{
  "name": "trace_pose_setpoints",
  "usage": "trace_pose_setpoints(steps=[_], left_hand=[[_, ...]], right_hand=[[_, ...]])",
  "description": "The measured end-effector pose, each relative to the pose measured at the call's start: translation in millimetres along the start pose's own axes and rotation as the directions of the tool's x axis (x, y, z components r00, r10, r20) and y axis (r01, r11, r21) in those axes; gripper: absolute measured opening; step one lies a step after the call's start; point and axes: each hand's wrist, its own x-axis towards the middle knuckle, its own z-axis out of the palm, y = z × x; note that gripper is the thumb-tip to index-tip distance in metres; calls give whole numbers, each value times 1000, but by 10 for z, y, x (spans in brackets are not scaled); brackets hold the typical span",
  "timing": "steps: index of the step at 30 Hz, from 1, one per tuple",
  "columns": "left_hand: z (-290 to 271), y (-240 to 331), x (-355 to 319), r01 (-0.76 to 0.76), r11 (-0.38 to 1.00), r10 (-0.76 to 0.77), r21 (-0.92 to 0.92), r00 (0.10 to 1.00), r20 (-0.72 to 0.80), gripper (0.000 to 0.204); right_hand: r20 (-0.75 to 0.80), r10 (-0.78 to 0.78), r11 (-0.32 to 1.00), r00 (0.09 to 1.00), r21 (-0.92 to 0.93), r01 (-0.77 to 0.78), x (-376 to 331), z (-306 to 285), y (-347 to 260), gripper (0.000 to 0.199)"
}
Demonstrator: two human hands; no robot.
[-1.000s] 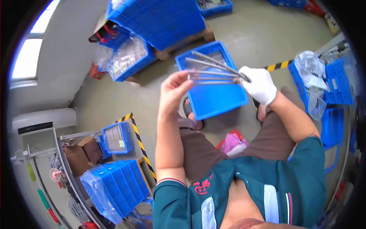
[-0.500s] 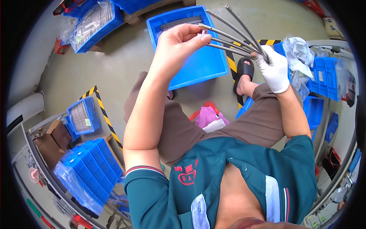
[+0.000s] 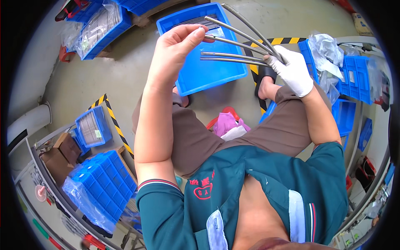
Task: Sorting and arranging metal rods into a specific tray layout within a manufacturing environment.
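Evidently, handling is judged to be in mid-course: five metal rods (image 3: 216,54) are held above a blue bin (image 3: 212,77), and none of these five has been set down. A further batch of rods (image 3: 198,22) is laid at the bin's 12 o'clock end; whether the bin is being filled or drawn from cannot be determined.

The held rods are located ahead of the wearer's torso, towards 12 o'clock. They are clenched together at one end by the gloved right hand (image 3: 293,71). Thumb and fingers of the bare left hand (image 3: 177,41) are brought together at the tip of the middle rod; whether it is pinched or merely touched cannot be told.

The free ends are fanned: the uppermost is pointed towards about half past 10, the lowest two towards 9. The binned rods' long axes are aligned roughly 9 to 3 o'clock.
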Motion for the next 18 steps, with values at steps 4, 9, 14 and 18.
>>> trace_pose_setpoints(steps=[4, 9, 14, 18], left_hand=[[-74, 4, -22, -5, 1000, 6, -15, 999, 41, 31], [-152, -6, -54, 34, 998, -37, 48, 997, 66, 31], [-201, 3, -99, 59, 993, -51, -106, 996, 76, 29], [-234, 23, -111, 88, 976, -60, -200, 988, 143, 34]], right_hand=[[-6, -45, 999, 999, -14, 45, 24, 13, -45, 15], [-11, 4, 999, 1000, -52, -5, 49, 25, -163, 13], [-20, -65, 998, 998, -6, 65, 64, 52, -234, 8], [160, 71, 982, 984, 162, -97, 110, 73, -243, 13]])
